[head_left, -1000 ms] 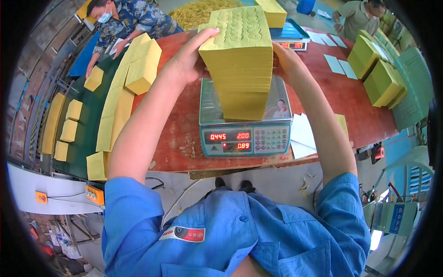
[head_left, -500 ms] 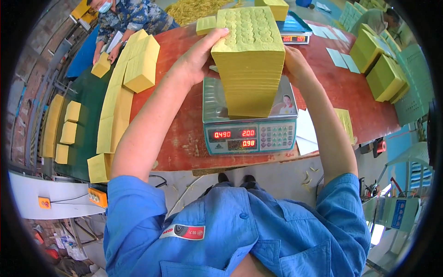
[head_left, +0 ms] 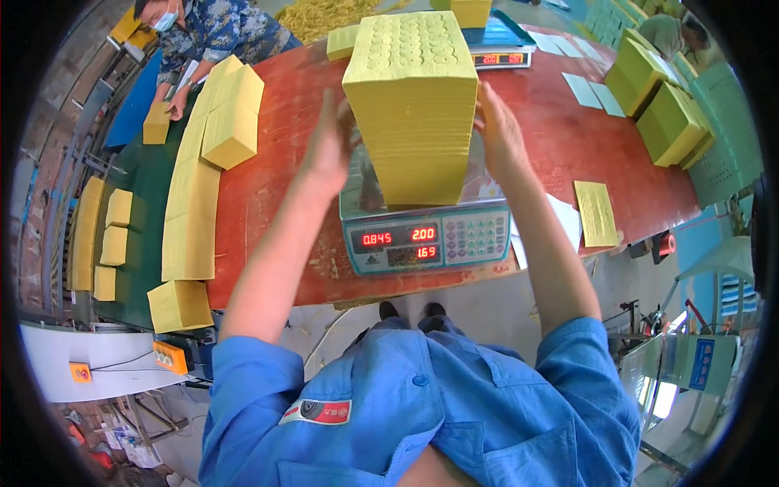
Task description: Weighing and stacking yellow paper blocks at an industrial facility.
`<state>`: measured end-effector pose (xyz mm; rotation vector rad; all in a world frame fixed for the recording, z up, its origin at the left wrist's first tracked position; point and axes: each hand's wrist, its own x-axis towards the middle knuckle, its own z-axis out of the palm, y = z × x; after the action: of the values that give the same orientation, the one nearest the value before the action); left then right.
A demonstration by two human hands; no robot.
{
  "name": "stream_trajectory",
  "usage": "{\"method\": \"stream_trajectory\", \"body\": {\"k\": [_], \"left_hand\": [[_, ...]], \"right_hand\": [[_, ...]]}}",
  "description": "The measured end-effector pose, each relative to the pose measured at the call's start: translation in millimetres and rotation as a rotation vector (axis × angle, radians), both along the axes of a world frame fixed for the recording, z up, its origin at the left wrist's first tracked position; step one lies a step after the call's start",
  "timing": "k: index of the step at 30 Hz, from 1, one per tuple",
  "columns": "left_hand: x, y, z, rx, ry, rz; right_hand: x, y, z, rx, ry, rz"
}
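Note:
A tall stack of yellow paper, its top sheet punched with rows of round marks, stands upright on the pan of a digital scale. The scale's red display is lit. Beside the stack's left face is my left hand, slightly blurred, thumb up and fingers apart. On the opposite side my right hand is also open, its fingertips close to the paper. Whether any fingertip still touches the stack I cannot tell.
White sheets and a flat yellow sheet lie right of the scale. Yellow paper blocks line the table's left side. A second scale stands behind the stack, with more blocks at far right. A co-worker handles a block at upper left.
Both my hands have loosened from the stack and moved slightly outward and down. The scale's display reading has risen. The co-worker's block has shifted a little left.

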<state>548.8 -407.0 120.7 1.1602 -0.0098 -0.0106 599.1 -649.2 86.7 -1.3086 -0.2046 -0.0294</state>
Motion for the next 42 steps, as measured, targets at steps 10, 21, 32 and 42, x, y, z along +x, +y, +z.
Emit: {"method": "stream_trajectory", "body": {"k": [10, 21, 32, 42], "left_hand": [[17, -50, -31, -0.203, -0.060, 0.106], [-147, 12, -35, 0.087, 0.007, 0.396], [-194, -30, -41, -0.084, 0.119, 0.315], [-204, -35, -42, -0.057, 0.133, 0.329]], "right_hand": [[34, 26, -21, -0.009, -0.176, 0.154], [-112, -55, -23, 0.138, 0.096, 0.028], [-186, -57, -30, 0.232, 0.235, 0.157], [-198, -68, -38, 0.283, 0.256, 0.182]]}}
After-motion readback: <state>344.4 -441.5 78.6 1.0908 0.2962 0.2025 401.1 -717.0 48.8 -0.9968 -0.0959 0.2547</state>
